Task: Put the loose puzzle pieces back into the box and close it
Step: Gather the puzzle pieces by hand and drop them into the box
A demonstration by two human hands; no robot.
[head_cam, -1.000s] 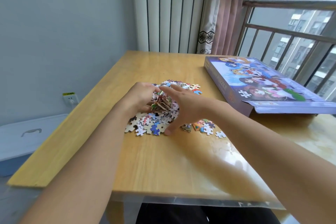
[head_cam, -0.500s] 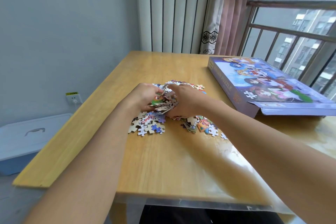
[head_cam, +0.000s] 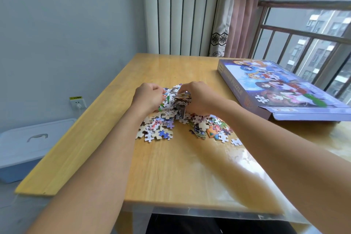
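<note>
Head view, only camera. Left hand (head_cam: 150,98) and right hand (head_cam: 197,99) are both curling around one clump of puzzle pieces (head_cam: 175,101), fingers bent inward, the clump squeezed between them above the tabletop. A second ago the right hand was lying flatter over the heap with fingers spread; half a second ago the two hands were closing together. Now the clump is sitting higher and tighter between the palms, so the gather appears to be turning into a lift.

Remaining loose pieces (head_cam: 157,131) are lying scattered on the wooden table (head_cam: 171,173) below and to the right of the hands, in two patches, a few strays near the right forearm. These are not being held.

The box (head_cam: 275,89) is resting flat on the table's far right, well apart from the hands, near the window railing. Its near end flap (head_cam: 307,115) is hanging open, lid face otherwise down.

Judgement: task is early. One handful is being secured; most pieces are waiting on the table, none seen going into the box, closing not yet started
</note>
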